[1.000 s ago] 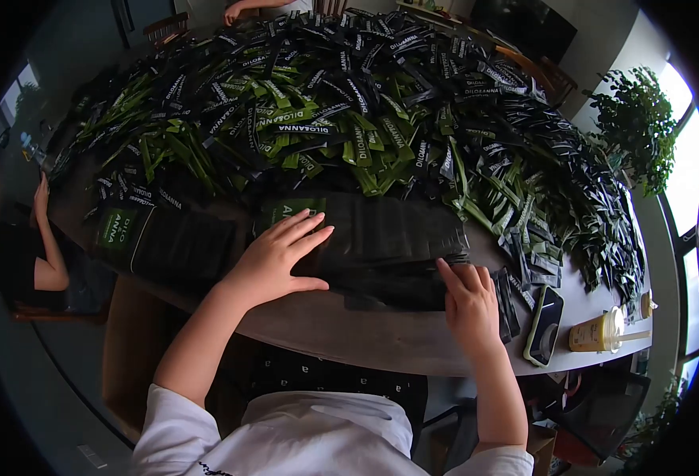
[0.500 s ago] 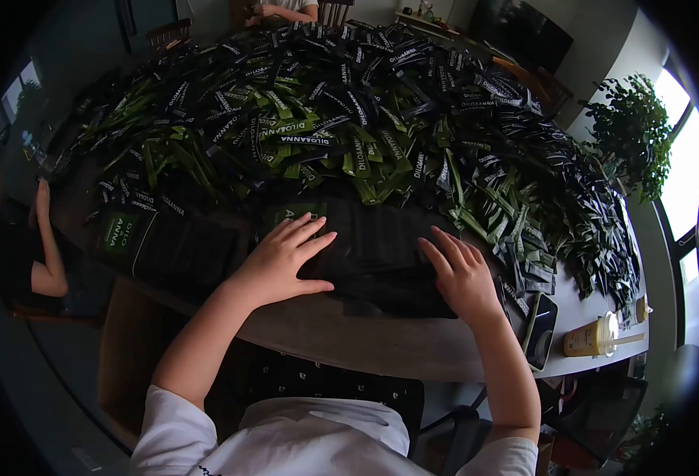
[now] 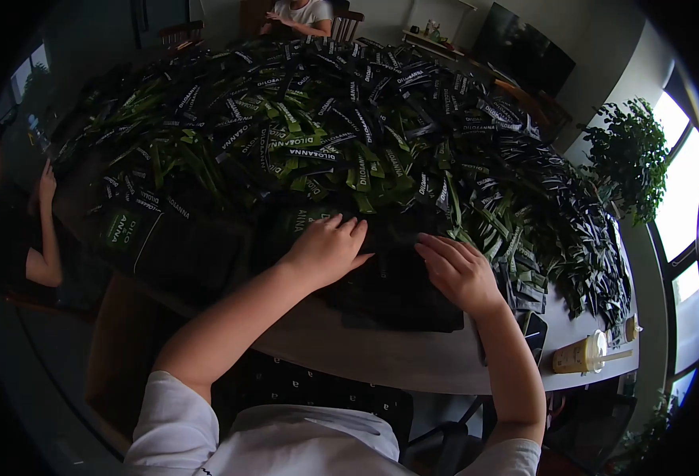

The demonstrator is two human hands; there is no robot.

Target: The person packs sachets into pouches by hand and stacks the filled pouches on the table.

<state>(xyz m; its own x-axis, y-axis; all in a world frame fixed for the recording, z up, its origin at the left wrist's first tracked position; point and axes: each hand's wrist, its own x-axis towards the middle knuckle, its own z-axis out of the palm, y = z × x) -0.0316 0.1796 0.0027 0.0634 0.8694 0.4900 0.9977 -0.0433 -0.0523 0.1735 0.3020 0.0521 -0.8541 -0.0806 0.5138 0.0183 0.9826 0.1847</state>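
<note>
Flat on the near side of the table is a black pouch (image 3: 401,297) with a green DILO & ANNA label, partly covered by my hands. My left hand (image 3: 326,252) rests on its label side, with the fingers bent and the thumb held apart. At the right, the fingers of my right hand (image 3: 462,274) are close together at the pouch's upper edge, with a dark fold at their tips; the thumb is hidden. A second black pouch (image 3: 179,246) with a green label lies to the left. Beyond both hands spreads a large heap of black and green printed stick packets (image 3: 318,151).
A phone (image 3: 533,337) and a drink cup with a straw (image 3: 579,355) stand on the table (image 3: 381,357) at the right. One person (image 3: 306,16) sits across the table, and another person's arm (image 3: 48,230) is at the left. A plant (image 3: 627,151) stands by the window.
My left hand has moved to the right and its fingers have drawn in. The fingers of my right hand have closed together at the pouch's edge. The view has shifted slightly.
</note>
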